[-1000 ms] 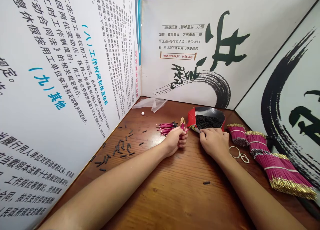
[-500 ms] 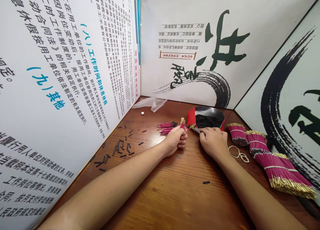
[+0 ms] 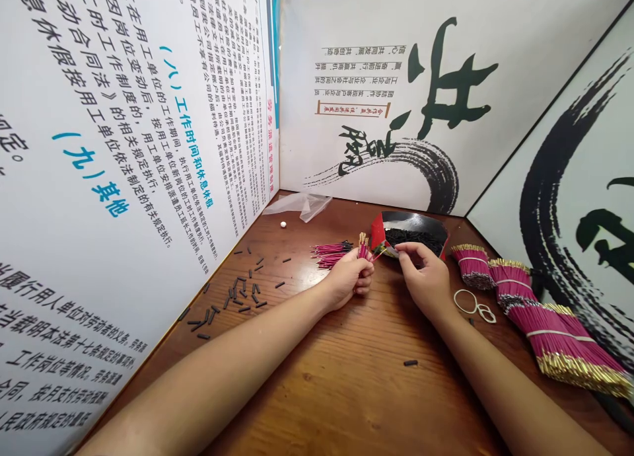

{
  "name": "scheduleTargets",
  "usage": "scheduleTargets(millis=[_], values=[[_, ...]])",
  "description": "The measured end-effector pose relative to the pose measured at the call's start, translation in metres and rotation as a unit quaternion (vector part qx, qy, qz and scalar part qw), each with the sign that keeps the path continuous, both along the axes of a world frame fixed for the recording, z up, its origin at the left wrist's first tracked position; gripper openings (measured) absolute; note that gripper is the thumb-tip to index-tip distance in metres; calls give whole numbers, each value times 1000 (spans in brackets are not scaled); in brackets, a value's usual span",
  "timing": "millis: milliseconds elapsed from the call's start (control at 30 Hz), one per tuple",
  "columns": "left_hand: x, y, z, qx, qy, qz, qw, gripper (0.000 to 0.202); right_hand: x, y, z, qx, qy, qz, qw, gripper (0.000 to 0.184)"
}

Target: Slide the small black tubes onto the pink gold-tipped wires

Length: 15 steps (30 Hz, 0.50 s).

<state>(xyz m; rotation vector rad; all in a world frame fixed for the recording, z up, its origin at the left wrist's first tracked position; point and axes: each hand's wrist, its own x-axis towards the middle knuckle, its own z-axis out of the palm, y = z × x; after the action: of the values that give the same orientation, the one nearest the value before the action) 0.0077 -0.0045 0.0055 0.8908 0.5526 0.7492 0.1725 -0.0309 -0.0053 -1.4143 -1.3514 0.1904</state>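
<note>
My left hand (image 3: 351, 279) is closed around a small bunch of pink wires (image 3: 363, 246) with gold tips that stick up out of the fist. My right hand (image 3: 424, 276) is pinched, thumb and forefinger holding something small I cannot make out, close to the tips of that bunch. Just behind both hands stands a red-and-black container (image 3: 379, 234) filled with short black tubes (image 3: 413, 238). A loose pile of pink wires (image 3: 331, 253) lies on the wooden table (image 3: 317, 377) behind my left hand.
Banded bundles of pink gold-tipped wires (image 3: 545, 317) lie at the right, with rubber bands (image 3: 474, 304) beside them. Several black tubes (image 3: 240, 294) are scattered at the left; one (image 3: 409, 362) lies nearer me. A clear plastic bag (image 3: 300, 205) lies at the back. Printed panels wall in three sides.
My right hand has lifted off the container's edge and moved left toward the wire tips, fingers pinched. My left hand has stayed in place with its bunch.
</note>
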Motion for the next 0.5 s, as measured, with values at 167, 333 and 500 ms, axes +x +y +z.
scheduleTargets(millis=[167,333,500], values=[[0,-1,1,6,-3,3,1000,22,-10,1,-1,-6,128,70,989,26],[0,-2,1,10,3,9,1000,22,-14,1,0,-32,187,82,978,23],[1,-2,2,10,6,18,1000,22,-16,3,0,-42,286,100,952,25]])
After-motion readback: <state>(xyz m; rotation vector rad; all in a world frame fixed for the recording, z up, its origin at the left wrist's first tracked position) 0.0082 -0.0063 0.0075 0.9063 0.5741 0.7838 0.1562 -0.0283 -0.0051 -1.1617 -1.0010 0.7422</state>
